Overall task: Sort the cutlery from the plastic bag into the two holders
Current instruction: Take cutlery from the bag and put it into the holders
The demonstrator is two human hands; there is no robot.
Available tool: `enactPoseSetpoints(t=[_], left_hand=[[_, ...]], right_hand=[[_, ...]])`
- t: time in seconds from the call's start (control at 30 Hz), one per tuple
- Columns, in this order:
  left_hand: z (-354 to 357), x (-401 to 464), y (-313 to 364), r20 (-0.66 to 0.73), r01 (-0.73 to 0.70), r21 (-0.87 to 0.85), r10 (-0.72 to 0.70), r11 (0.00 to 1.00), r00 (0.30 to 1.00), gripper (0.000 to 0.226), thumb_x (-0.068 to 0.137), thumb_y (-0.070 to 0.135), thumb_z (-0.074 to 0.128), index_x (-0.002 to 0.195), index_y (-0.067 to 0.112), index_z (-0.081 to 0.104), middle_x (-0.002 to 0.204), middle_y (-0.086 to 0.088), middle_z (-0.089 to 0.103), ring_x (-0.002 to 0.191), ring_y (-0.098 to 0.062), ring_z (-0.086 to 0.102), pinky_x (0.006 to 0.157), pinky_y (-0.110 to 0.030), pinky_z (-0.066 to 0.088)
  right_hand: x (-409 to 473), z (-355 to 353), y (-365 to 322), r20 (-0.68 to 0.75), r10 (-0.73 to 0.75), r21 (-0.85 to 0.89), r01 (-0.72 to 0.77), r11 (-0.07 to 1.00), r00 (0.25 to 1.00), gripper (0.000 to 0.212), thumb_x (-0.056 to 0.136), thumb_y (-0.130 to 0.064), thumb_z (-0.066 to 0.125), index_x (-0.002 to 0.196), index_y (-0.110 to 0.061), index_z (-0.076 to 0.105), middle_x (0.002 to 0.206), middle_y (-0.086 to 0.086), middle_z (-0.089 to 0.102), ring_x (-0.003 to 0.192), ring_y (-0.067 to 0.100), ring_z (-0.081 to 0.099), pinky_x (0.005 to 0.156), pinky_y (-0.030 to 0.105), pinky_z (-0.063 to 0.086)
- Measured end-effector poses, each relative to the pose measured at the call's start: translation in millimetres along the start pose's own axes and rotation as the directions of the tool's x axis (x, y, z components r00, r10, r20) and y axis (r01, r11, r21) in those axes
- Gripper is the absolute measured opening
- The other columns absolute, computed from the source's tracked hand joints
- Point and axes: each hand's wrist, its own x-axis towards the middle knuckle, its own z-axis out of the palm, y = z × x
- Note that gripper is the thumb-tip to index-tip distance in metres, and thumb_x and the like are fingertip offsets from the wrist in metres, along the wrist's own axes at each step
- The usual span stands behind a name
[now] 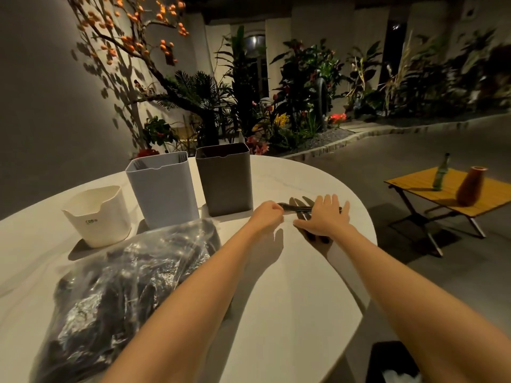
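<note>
- A clear plastic bag full of dark cutlery lies on the near left of the round white table.
- Past it, mid-table, the left hand has its fingers curled round the end of a black utensil.
- Just to the right, the right hand lies flat, fingers straight and together, pressing on a small pile of dark knives near the table's far right edge.
- Farther back stand three containers in a row: a cream tub at left, a light grey holder with cutlery tips showing inside, and a dark brown holder nearest the hands.
- Beyond, at right, is a low yellow table.
</note>
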Motion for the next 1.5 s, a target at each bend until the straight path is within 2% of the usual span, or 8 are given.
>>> enactPoseSetpoints(t=[0.13,0.3,0.53,0.87,1.0,1.17,1.33,1.5], left_hand=[[2,6,0,0.001,0.026,-0.010,-0.026,1.000,1.000,0.024,0.099,0.009,0.045,0.121,0.006,0.053,0.110,-0.014,0.056,0.098,-0.023,0.054,0.074,-0.029,0.045],[6,4,-1,-0.027,0.010,0.025,-0.009,1.000,1.000,0.027,0.100,0.010,0.041,0.122,0.005,0.056,0.114,-0.015,0.059,0.103,-0.026,0.058,0.080,-0.032,0.047],[0,-5,-3,0.000,0.041,-0.079,-0.041,0.996,0.999,0.024,0.093,0.001,0.038,0.097,0.007,0.061,0.076,-0.009,0.051,0.070,-0.021,0.045,0.063,-0.027,0.038],[-7,-23,-1,0.004,0.155,-0.189,-0.157,0.970,0.988,0.028,0.101,0.007,0.039,0.078,0.004,0.056,0.079,-0.007,0.055,0.065,-0.014,0.051,0.061,-0.019,0.041],[-15,-28,-3,0.018,0.079,-0.407,-0.079,0.910,0.997,0.030,0.103,0.030,0.040,0.112,0.008,0.058,0.097,-0.002,0.063,0.085,-0.016,0.061,0.084,-0.033,0.053],[-35,-35,-4,-0.159,-0.094,-0.604,-0.004,0.792,0.987,0.021,0.103,0.018,0.039,0.104,0.009,0.058,0.096,-0.007,0.064,0.086,-0.017,0.060,0.065,-0.025,0.053],[-55,-39,-17,-0.218,-0.101,-0.580,-0.035,0.809,0.975,0.025,0.103,0.015,0.039,0.095,0.006,0.061,0.080,-0.009,0.059,0.071,-0.016,0.057,0.066,-0.025,0.053],[-71,-42,-22,-0.236,-0.089,-0.649,-0.089,0.756,0.968,0.030,0.102,0.019,0.041,0.113,-0.001,0.061,0.104,-0.016,0.066,0.089,-0.024,0.065,0.062,-0.026,0.056]], right_hand=[[0,1,-6,-0.027,0.005,-0.054,-0.007,0.999,1.000,0.070,0.090,-0.067,0.041,0.134,-0.013,0.047,0.143,0.010,0.040,0.135,0.030,0.034,0.113,0.059,0.011],[-12,-2,-29,-0.118,-0.016,-0.043,0.011,0.999,0.993,0.039,0.097,-0.025,0.051,0.130,-0.005,0.048,0.130,0.015,0.044,0.119,0.029,0.043,0.096,0.033,0.039],[-27,-11,-44,0.013,0.017,-0.031,-0.016,0.999,1.000,0.036,0.095,-0.014,0.050,0.130,-0.005,0.049,0.130,0.014,0.050,0.120,0.029,0.046,0.094,0.030,0.042],[-51,-9,-49,-0.089,0.031,0.289,-0.004,0.957,0.996,0.031,0.094,-0.011,0.053,0.123,-0.005,0.043,0.122,0.014,0.055,0.110,0.032,0.056,0.079,0.035,0.042],[-56,-16,-68,-0.152,-0.092,0.536,0.160,0.829,0.984,0.024,0.103,-0.019,0.039,0.122,-0.005,0.045,0.113,0.011,0.056,0.092,0.022,0.056,0.074,0.030,0.047],[-59,-25,-86,-0.046,-0.254,0.835,0.177,0.522,0.966,0.030,0.105,-0.029,0.031,0.096,-0.008,0.050,0.070,0.003,0.049,0.056,0.011,0.042,0.049,0.019,0.037],[-65,-25,-96,0.046,-0.359,0.907,0.112,0.406,0.932,0.036,0.105,-0.031,0.030,0.082,-0.011,0.048,0.065,0.004,0.045,0.052,0.011,0.036,0.048,0.019,0.034],[-65,-25,-106,0.111,-0.443,0.941,0.050,0.336,0.890,0.033,0.105,-0.033,0.031,0.083,-0.011,0.044,0.062,0.002,0.042,0.048,0.010,0.031,0.047,0.021,0.029]])
